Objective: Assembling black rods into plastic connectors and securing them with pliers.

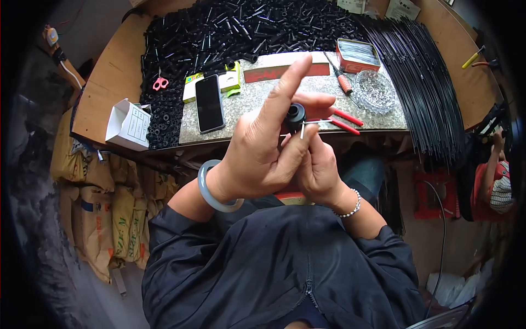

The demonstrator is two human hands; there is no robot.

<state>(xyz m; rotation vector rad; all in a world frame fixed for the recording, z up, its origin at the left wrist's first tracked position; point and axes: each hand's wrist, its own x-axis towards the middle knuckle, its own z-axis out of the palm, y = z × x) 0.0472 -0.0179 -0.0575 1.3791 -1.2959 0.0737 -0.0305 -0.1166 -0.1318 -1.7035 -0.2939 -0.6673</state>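
Note:
My left hand [255, 145] holds a small black cylindrical part [296, 112], its round hollow end turned up. The left index finger points up and away while the thumb presses against the part. Close against it, my right hand [319, 171] pinches at the lower side of the same part. A thin silver metal pin [302, 131] sticks out by the thumbs; which hand grips it I cannot tell. Just beyond the fingers, red-handled pliers [346, 121] lie at the table's near edge, their jaws hidden behind my hands.
Many black parts [219, 33] heap across the back. A phone [210, 103], a white carton [129, 125] and pink scissors [160, 83] lie left. Right are a glass dish [375, 90], an orange-handled tool [344, 83], a red box of pins [357, 54] and long black rods [422, 82].

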